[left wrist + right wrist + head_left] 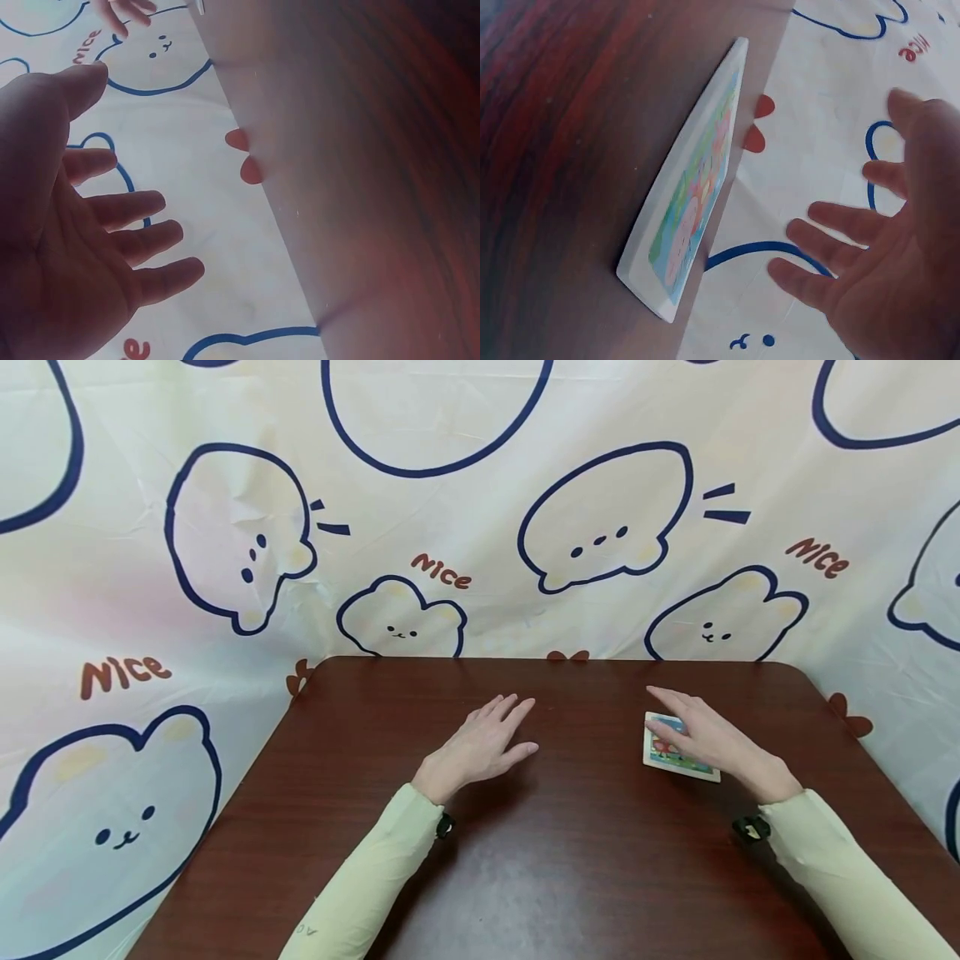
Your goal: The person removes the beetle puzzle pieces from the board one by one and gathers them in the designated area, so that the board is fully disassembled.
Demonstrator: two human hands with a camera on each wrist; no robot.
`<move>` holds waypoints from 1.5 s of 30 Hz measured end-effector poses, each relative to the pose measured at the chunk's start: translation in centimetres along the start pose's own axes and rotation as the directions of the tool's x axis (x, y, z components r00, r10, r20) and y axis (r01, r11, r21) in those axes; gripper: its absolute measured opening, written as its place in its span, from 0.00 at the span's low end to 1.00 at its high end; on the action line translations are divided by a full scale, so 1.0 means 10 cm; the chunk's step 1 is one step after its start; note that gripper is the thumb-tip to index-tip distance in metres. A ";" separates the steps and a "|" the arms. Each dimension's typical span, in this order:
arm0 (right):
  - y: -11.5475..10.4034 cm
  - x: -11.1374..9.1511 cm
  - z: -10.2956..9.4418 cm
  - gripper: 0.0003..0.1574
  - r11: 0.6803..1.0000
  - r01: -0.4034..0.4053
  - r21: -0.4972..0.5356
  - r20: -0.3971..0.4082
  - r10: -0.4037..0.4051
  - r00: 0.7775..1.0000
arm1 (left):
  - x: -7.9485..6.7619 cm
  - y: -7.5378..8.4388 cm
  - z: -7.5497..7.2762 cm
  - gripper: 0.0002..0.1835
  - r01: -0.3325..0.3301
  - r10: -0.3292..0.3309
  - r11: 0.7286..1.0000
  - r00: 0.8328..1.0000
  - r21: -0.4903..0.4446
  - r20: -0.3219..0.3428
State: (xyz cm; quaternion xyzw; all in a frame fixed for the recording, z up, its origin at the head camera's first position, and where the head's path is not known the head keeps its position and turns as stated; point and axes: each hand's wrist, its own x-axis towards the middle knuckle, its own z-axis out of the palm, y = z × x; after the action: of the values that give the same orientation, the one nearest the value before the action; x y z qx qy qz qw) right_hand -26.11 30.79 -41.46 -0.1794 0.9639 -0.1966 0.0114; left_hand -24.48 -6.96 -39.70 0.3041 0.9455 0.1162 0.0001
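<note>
A flat square picture board with a white border and a colourful cartoon print (687,763) lies on the right part of the table. Above it hovers my right hand (708,739), fingers extended, hiding part of the print in the head view. In the right wrist view a gap shows between this hand (877,255) and the picture board (694,195). My left hand (476,747) is held over the middle of the table, palm down, with its fingers spread and nothing in them. The left wrist view shows the same hand (82,225) with straight fingers.
The dark brown wooden table (555,860) has rounded far corners. A pale curtain (495,518) printed with blue-outlined bears and the word "Nice" hangs behind and beside it. Both forearms wear light green sleeves, with a dark band (752,829) at the right wrist.
</note>
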 end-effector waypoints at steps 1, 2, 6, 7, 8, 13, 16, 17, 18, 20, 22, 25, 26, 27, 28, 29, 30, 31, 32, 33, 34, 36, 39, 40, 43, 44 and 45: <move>0.02 0.00 -0.01 0.47 1.000 -0.016 0.008 -0.001 0.016 1.000 | 0.01 0.00 0.01 0.39 -0.003 0.003 1.000 1.000 -0.008 -0.001; 0.05 0.00 -0.02 0.47 0.999 -0.035 0.013 -0.001 0.035 0.999 | 0.03 0.01 0.02 0.38 -0.003 0.003 1.000 1.000 -0.015 0.001; 0.14 -0.02 -0.06 0.46 0.995 -0.101 0.021 0.005 0.101 0.995 | 0.07 0.01 0.05 0.38 0.007 -0.007 0.999 1.000 -0.048 0.016; 0.16 -0.03 -0.07 0.46 0.993 -0.115 0.020 0.010 0.115 0.993 | 0.09 0.02 0.06 0.39 0.010 -0.009 0.998 1.000 -0.056 0.019; 0.19 -0.04 -0.07 0.47 0.992 -0.126 0.022 0.016 0.126 0.992 | 0.10 0.01 0.07 0.39 0.015 -0.014 0.998 1.000 -0.061 0.024; 0.27 -0.08 -0.10 0.48 0.985 -0.164 0.052 0.054 0.161 0.985 | 0.16 0.03 0.10 0.38 0.019 -0.017 0.996 1.000 -0.091 0.022; 0.33 -0.10 -0.11 0.48 0.981 -0.181 0.062 0.071 0.177 0.982 | 0.21 0.05 0.10 0.38 0.009 -0.006 0.994 1.000 -0.112 0.023; 0.35 -0.11 -0.11 0.48 0.981 -0.184 0.064 0.075 0.179 0.981 | 0.23 0.06 0.10 0.38 0.005 -0.002 0.993 1.000 -0.119 0.025; 0.37 -0.11 -0.11 0.47 0.981 -0.183 0.063 0.076 0.179 0.981 | 0.25 0.07 0.11 0.38 0.002 0.002 0.992 1.000 -0.123 0.028; 0.40 -0.12 -0.11 0.46 0.982 -0.179 0.060 0.075 0.174 0.982 | 0.29 0.09 0.12 0.38 0.003 0.002 0.990 0.999 -0.139 0.039; 0.43 -0.13 -0.11 0.45 0.982 -0.176 0.064 0.077 0.171 0.982 | 0.32 0.11 0.14 0.38 0.009 -0.002 0.987 0.999 -0.158 0.046; 0.47 -0.14 -0.11 0.45 0.979 -0.192 0.065 0.094 0.185 0.978 | 0.37 0.14 0.17 0.38 0.020 -0.009 0.982 0.998 -0.188 0.060; 0.48 -0.14 -0.12 0.45 0.977 -0.201 0.066 0.102 0.194 0.976 | 0.38 0.15 0.17 0.38 0.022 -0.010 0.980 0.998 -0.197 0.065; 0.49 -0.15 -0.12 0.46 0.975 -0.212 0.070 0.115 0.203 0.972 | 0.39 0.17 0.18 0.38 0.025 -0.011 0.978 0.998 -0.206 0.069; 0.50 -0.16 -0.13 0.46 0.972 -0.224 0.075 0.130 0.213 0.968 | 0.40 0.18 0.19 0.38 0.029 -0.014 0.977 0.997 -0.212 0.073; 0.52 -0.16 -0.13 0.46 0.970 -0.231 0.079 0.146 0.218 0.965 | 0.41 0.19 0.20 0.38 0.033 -0.017 0.975 0.997 -0.218 0.077; 0.54 -0.16 -0.14 0.46 0.967 -0.240 0.086 0.163 0.224 0.961 | 0.42 0.20 0.20 0.38 0.037 -0.020 0.974 0.997 -0.223 0.078; 0.55 -0.17 -0.14 0.47 0.964 -0.249 0.094 0.180 0.230 0.956 | 0.42 0.21 0.21 0.38 0.040 -0.023 0.972 0.997 -0.230 0.079; 0.56 -0.17 -0.15 0.48 0.960 -0.262 0.100 0.196 0.239 0.951 | 0.43 0.21 0.22 0.38 0.043 -0.025 0.971 0.997 -0.234 0.079; 0.58 -0.18 -0.15 0.48 0.956 -0.272 0.107 0.213 0.245 0.946 | 0.43 0.22 0.22 0.38 0.046 -0.028 0.970 0.996 -0.238 0.080; 0.59 -0.18 -0.15 0.48 0.954 -0.280 0.107 0.226 0.251 0.941 | 0.44 0.23 0.23 0.38 0.050 -0.031 0.969 0.996 -0.240 0.083; 0.60 -0.18 -0.16 0.49 0.950 -0.293 0.108 0.243 0.261 0.934 | 0.45 0.24 0.25 0.37 0.055 -0.034 0.968 0.996 -0.245 0.087; 0.60 -0.19 -0.18 0.49 0.947 -0.304 0.102 0.252 0.271 0.929 | 0.47 0.27 0.27 0.37 0.058 -0.034 0.966 0.995 -0.251 0.099; 0.60 -0.20 -0.19 0.49 0.947 -0.305 0.100 0.255 0.272 0.928 | 0.48 0.28 0.28 0.37 0.061 -0.035 0.966 0.994 -0.252 0.103; 0.61 -0.21 -0.20 0.48 0.944 -0.314 0.100 0.271 0.278 0.922 | 0.51 0.31 0.30 0.37 0.055 -0.028 0.964 0.994 -0.259 0.109; 0.62 -0.21 -0.20 0.48 0.943 -0.317 0.100 0.277 0.279 0.919 | 0.52 0.32 0.31 0.37 0.053 -0.025 0.964 0.994 -0.259 0.110; 0.63 -0.21 -0.20 0.48 0.942 -0.320 0.100 0.282 0.281 0.917 | 0.53 0.33 0.32 0.37 0.053 -0.024 0.964 0.993 -0.259 0.111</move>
State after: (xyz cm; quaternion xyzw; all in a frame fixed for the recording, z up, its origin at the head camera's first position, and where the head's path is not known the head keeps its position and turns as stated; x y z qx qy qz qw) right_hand -26.50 37.68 -42.15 -0.0523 0.9530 -0.2360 0.1827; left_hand -26.66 -0.60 -41.70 0.2888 0.9262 0.2236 0.0932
